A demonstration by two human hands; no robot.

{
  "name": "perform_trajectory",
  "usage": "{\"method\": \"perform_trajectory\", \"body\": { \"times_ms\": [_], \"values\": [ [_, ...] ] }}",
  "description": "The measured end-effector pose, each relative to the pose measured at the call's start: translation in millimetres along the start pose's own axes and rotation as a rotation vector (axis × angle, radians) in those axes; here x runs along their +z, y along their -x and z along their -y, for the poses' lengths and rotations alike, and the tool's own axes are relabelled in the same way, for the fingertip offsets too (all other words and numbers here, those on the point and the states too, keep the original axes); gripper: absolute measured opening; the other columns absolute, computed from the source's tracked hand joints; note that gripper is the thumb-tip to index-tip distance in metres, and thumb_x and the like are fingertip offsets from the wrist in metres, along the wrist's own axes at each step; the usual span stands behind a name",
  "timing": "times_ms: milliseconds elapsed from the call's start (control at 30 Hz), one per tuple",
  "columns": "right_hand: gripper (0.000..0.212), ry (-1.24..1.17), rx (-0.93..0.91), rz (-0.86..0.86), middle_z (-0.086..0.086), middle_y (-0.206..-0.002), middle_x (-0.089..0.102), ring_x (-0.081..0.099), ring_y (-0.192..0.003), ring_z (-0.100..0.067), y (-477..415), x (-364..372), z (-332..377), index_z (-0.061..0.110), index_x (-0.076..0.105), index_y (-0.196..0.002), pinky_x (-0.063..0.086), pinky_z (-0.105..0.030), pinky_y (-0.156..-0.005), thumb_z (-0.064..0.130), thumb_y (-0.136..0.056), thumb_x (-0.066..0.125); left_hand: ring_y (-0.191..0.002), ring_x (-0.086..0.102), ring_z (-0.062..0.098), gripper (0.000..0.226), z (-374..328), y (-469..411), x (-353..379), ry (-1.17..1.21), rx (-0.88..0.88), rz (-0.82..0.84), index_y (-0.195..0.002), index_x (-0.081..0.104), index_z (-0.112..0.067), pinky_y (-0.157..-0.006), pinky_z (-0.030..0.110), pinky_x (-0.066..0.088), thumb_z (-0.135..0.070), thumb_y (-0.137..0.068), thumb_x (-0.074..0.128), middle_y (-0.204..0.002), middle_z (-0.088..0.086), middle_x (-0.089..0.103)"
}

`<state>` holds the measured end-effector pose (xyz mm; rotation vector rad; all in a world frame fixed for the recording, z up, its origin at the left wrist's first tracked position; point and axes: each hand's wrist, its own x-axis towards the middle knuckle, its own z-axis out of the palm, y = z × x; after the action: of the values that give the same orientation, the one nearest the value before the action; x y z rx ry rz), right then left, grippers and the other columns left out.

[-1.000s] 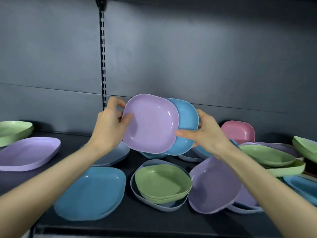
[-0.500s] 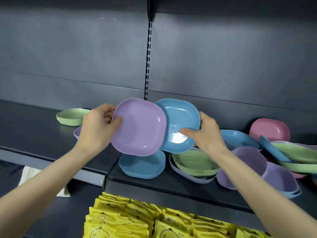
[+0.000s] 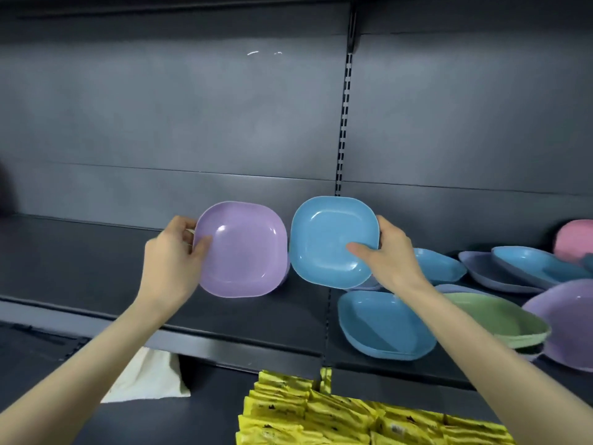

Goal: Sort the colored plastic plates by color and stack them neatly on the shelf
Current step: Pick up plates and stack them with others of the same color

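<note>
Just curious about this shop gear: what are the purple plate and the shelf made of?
Purple plate: looks like plastic, smooth and semi-gloss, with soft glints on its face. Shelf: probably painted metal, matte dark grey, with a thin flat edge and a slotted upright behind.

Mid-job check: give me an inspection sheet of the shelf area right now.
Surface: dark shelf, plates lying on its right part.
Job's things: purple plate and blue plate held up side by side; loose plates unsorted at right, among them a green plate and a pink plate.
Clutter: white cloth and yellow packets on the lower level.
Grippers: left hand grips the purple plate; right hand grips the blue plate.
Cables: nothing seen.
Surroundings: grey back panel, slotted upright.
</note>
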<state>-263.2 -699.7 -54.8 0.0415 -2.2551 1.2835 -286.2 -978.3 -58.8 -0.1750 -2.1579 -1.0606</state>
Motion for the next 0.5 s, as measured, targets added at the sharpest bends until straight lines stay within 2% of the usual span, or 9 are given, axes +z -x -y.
{"method": "perform_trajectory", "body": {
  "times_ms": [67,100,233,333,433,500],
  "values": [
    [0.032,0.017,0.031,-0.035,0.007,-0.096,0.061,0.057,-0.097,-0.020,-2,18,1,0.017,0.057,-0.111,0.044,-0.029,-0.077,0.010,-0.082,0.067,-0.071,0.050,0.024,0.008,21,-13,3,0.017,-0.020,0.045,-0.096,0.056,-0.008,-0.060,0.014,0.037,-0.009,-0.089,0.057,-0.066,-0.009,0.051],
    [0.033,0.027,0.043,-0.051,0.007,-0.097,0.061,0.057,-0.097,-0.020,-4,24,1,0.017,0.057,-0.112,0.043,-0.029,-0.077,0.009,-0.082,0.067,-0.068,0.050,0.022,0.006,30,-20,6,0.034,-0.042,0.070,-0.094,0.056,-0.009,-0.058,0.012,0.036,-0.009,-0.088,0.057,-0.066,-0.010,0.051],
    [0.037,0.083,0.079,-0.074,0.005,-0.101,0.061,0.056,-0.099,-0.020,-13,34,1,0.015,0.056,-0.116,0.044,-0.031,-0.079,0.010,-0.082,0.068,-0.069,0.052,0.020,0.007,52,-43,28,0.120,-0.136,0.159,-0.086,0.053,-0.010,-0.055,0.015,0.037,-0.008,-0.085,0.059,-0.069,-0.008,0.055],
    [0.038,0.100,0.092,-0.075,0.005,-0.100,0.061,0.056,-0.098,-0.020,-24,41,-1,0.015,0.055,-0.118,0.044,-0.031,-0.078,0.010,-0.082,0.068,-0.073,0.054,0.026,0.006,65,-61,47,0.141,-0.152,0.197,-0.085,0.055,-0.004,-0.057,0.021,0.040,-0.007,-0.084,0.060,-0.073,0.004,0.061],
    [0.038,0.089,0.108,-0.054,0.005,-0.099,0.062,0.058,-0.096,-0.019,-38,49,-8,0.017,0.056,-0.116,0.045,-0.030,-0.076,0.010,-0.081,0.069,-0.066,0.050,0.021,0.010,76,-74,67,0.147,-0.177,0.255,-0.087,0.054,-0.001,-0.051,0.009,0.036,-0.010,-0.084,0.059,-0.071,0.004,0.059],
    [0.036,0.065,0.128,-0.036,0.005,-0.102,0.064,0.060,-0.097,-0.020,-49,54,-13,0.020,0.056,-0.113,0.047,-0.031,-0.077,0.010,-0.080,0.069,-0.062,0.046,0.020,0.012,83,-80,79,0.141,-0.183,0.275,-0.084,0.054,0.000,-0.051,0.012,0.035,-0.010,-0.084,0.059,-0.065,0.002,0.054]
  ]
}}
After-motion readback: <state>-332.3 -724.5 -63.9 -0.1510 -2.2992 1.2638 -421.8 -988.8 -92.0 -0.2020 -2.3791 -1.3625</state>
